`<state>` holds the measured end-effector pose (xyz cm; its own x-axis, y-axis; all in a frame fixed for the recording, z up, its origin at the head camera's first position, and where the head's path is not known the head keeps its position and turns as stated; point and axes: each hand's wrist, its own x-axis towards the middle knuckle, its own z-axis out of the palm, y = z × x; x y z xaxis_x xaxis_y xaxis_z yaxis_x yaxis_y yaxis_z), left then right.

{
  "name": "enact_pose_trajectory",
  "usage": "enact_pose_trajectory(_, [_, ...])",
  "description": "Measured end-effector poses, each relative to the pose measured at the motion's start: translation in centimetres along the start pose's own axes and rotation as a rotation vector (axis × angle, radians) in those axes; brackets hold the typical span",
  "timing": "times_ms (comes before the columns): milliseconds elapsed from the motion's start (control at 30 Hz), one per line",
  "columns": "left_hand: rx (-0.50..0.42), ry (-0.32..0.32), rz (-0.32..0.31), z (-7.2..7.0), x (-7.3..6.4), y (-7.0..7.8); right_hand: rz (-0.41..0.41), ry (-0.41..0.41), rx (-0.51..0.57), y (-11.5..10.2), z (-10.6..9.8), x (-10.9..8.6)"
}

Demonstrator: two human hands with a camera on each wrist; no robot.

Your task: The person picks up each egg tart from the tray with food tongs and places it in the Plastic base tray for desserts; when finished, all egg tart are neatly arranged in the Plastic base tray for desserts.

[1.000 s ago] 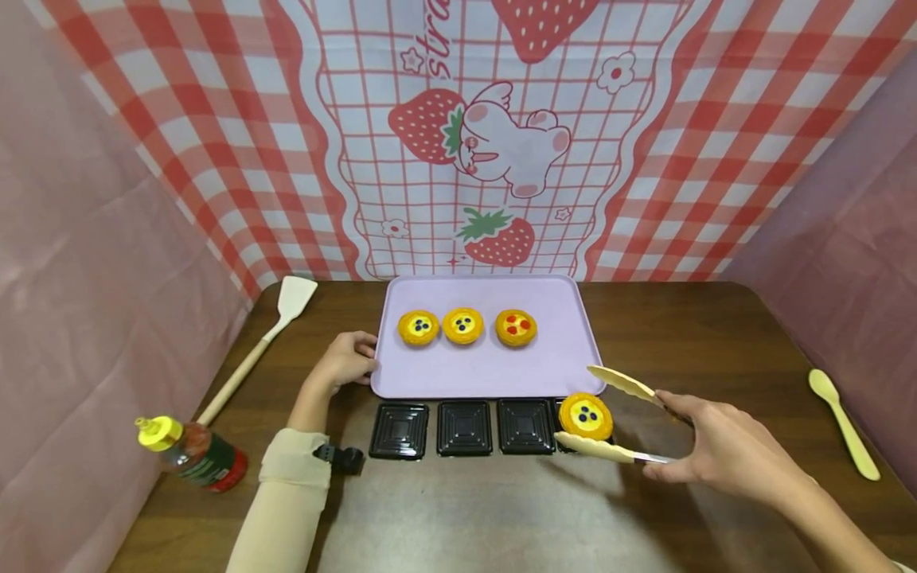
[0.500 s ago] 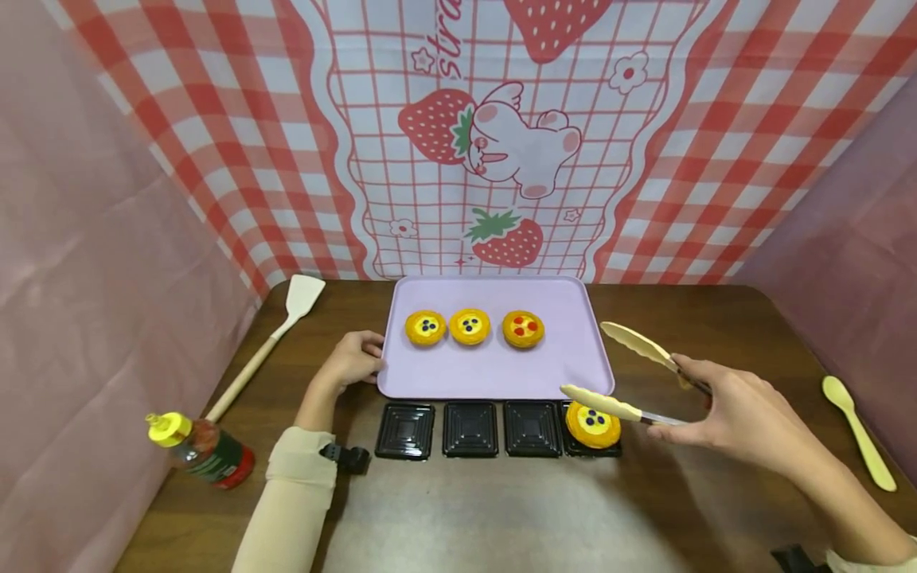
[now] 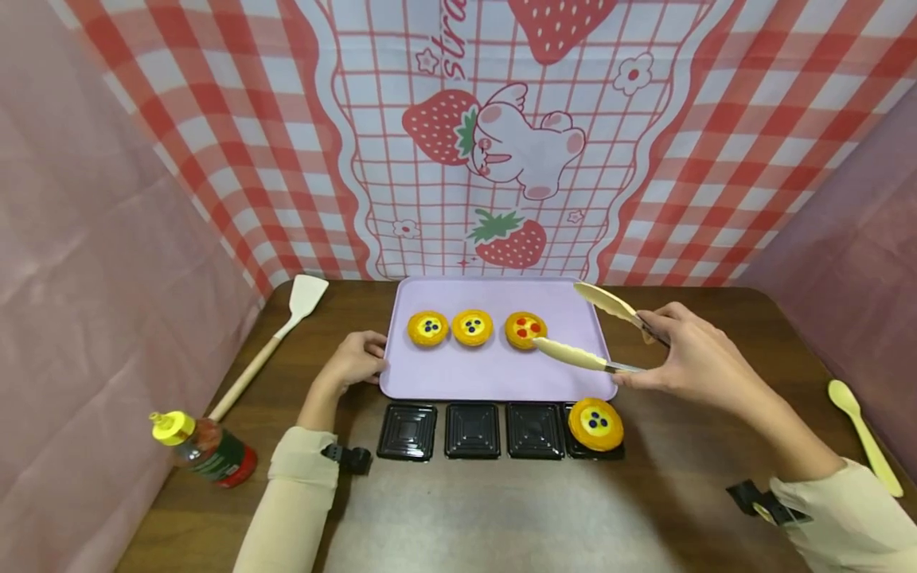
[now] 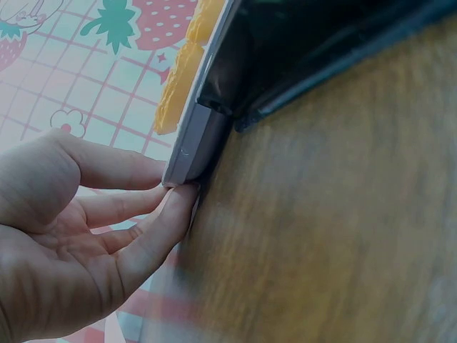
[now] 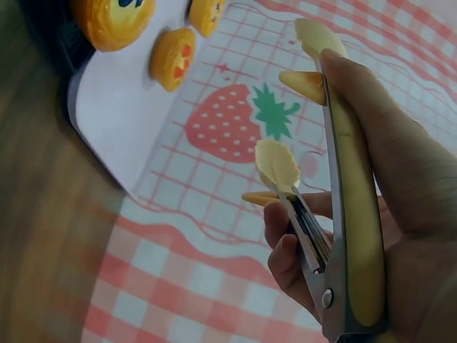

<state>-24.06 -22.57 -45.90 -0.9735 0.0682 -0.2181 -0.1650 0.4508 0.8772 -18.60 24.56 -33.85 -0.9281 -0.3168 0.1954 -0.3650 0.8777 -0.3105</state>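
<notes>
At the left edge of a lilac tray (image 3: 444,378), my left hand (image 3: 356,358) pinches the rim; the left wrist view has its fingertips meeting at the tray edge (image 4: 182,161). My right hand (image 3: 698,358) grips tongs (image 3: 573,355) with pale yellow scalloped tips, spread apart over the tray's right part. Nothing lies between the tips. The lower tip reaches the red-topped tart (image 3: 525,329) in the head view; contact cannot be told. Left of it sit two blue-dotted tarts (image 3: 428,328). Another blue-dotted tart (image 3: 596,423) rests on the rightmost black square container (image 3: 610,454).
Three more black containers (image 3: 472,430) stand in a row along the tray's front. A white spatula (image 3: 304,296) with a wooden handle and a yellow-capped sauce bottle (image 3: 215,454) are at the left. A pale yellow spoon (image 3: 867,436) lies far right. A checkered cloth (image 3: 530,143) hangs behind.
The tongs have opened off the blue-dotted tart, leaving it on the rightmost container. My right hand has carried them up and back over the tray. My left hand stays at the rim.
</notes>
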Motion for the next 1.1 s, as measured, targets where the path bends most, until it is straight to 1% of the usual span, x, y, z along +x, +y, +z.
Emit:
enact_pose_trajectory(167, [0.011, 0.011, -0.013, -0.1, -0.1, -0.1, 0.052, -0.051, 0.025, -0.5, 1.9, 2.8])
enact_pose_trajectory(267, [0.024, 0.018, -0.002, -0.2, -0.1, 0.0, 0.073, -0.075, 0.024, -0.6, 3.1, 4.5])
enact_pose_trajectory(400, [0.023, 0.009, 0.014, -0.2, -0.1, 0.1, 0.085, -0.103, 0.015, -0.3, 4.6, 5.8])
enact_pose_trajectory(567, [0.016, -0.002, 0.007, 0.0, 0.0, 0.0, 0.083, -0.131, 0.023, 0.2, 6.2, 6.3])
enact_pose_trajectory(767, [0.028, -0.003, 0.004, 0.1, 0.0, 0.0, 0.067, -0.142, 0.031, 0.7, 7.7, 6.3])
enact_pose_trajectory(933, [0.028, 0.002, 0.0, 0.0, 0.0, -0.1, 0.052, -0.14, 0.027, 1.0, 8.3, 6.3])
enact_pose_trajectory(1100, [0.025, 0.001, 0.003, 0.1, 0.2, -0.2, 0.048, -0.144, 0.023, 1.2, 8.4, 6.2])
